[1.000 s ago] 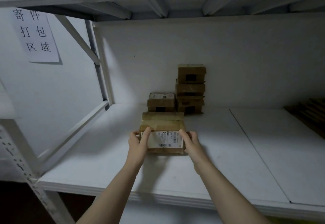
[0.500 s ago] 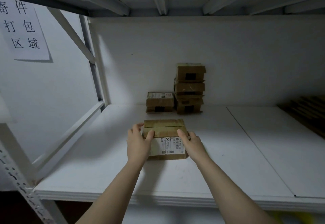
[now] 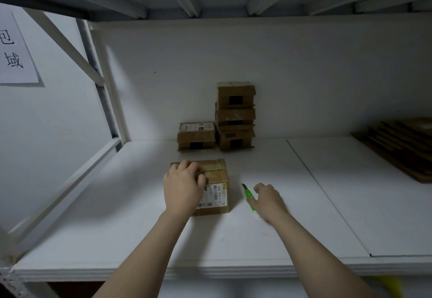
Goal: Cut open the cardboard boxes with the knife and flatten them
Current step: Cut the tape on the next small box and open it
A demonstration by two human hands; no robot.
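White shelf board [image 3: 140, 239] under us, pretty dim. Our left hand [image 3: 183, 187] grips the taped box [image 3: 216, 176] from on top. The green knife [image 3: 249, 196] lies between our hands, with our right hand [image 3: 268, 200] touching it, though we can't tell if it's gripping. Spare boxes [image 3: 235, 115] are stacked beyond both hands.

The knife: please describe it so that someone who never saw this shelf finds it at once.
On the white shelf, look just right of the front cardboard box. The knife lies flat there, beside the right hand. It alone is slim and bright green.
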